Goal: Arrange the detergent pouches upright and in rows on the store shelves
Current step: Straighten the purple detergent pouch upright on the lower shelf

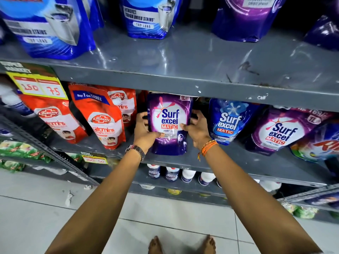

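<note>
A purple Surf Excel Matic front-load pouch (pixel 169 114) stands upright on the middle grey shelf (pixel 229 162). My left hand (pixel 145 131) grips its left side and my right hand (pixel 197 129) grips its right side, thumbs on the front. To its right stand a blue Surf Excel pouch (pixel 229 121) and another purple Surf Excel pouch (pixel 280 132), both leaning. On the upper shelf (pixel 183 57) stand large blue pouches (pixel 49 28) and a purple pouch (pixel 247 19), set back from the edge.
Red Lifebuoy pouches (pixel 102 116) lean at the left of the middle shelf, under a yellow price tag (pixel 38 87). White bottles (pixel 172 173) stand on the lowest shelf. A second rack with green packs (pixel 20 149) stands at left. My bare feet are on the tiled floor (pixel 165 213).
</note>
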`<state>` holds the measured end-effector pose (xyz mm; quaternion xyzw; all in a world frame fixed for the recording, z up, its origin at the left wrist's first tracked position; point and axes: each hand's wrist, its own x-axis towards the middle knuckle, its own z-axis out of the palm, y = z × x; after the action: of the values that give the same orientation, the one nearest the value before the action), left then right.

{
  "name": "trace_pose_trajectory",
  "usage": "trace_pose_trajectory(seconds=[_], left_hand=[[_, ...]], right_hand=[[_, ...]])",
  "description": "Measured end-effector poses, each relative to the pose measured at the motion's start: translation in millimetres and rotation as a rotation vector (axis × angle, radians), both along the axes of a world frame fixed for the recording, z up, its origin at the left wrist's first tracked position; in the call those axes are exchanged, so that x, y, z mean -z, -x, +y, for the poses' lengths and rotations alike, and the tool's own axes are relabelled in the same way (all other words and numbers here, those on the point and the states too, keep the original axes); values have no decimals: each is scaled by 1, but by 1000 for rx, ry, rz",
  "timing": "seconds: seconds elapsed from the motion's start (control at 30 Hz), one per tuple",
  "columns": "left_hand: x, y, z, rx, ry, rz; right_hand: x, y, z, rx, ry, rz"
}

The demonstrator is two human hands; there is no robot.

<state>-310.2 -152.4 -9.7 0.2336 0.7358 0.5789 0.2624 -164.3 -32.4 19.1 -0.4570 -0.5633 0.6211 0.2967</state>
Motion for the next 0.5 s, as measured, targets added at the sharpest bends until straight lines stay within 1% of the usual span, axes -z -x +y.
trace_pose_trajectory(seconds=[0.1, 0.2, 0.3, 0.4, 0.5], left_hand=[[-4, 1, 6, -76, -59, 69], [-7, 5, 14, -136, -121, 123], [-6, 10, 25, -185, -143, 161], [-2, 14, 32, -218, -158, 126], [3, 15, 31, -218, -158, 103]], right_hand=[[-5, 12, 8, 12, -191, -31], [-6, 22, 16, 51, -294, -42], [0, 30, 23, 65, -391, -77], [10, 37, 28, 46, -384, -16], [14, 39, 26, 60, -361, -16]])
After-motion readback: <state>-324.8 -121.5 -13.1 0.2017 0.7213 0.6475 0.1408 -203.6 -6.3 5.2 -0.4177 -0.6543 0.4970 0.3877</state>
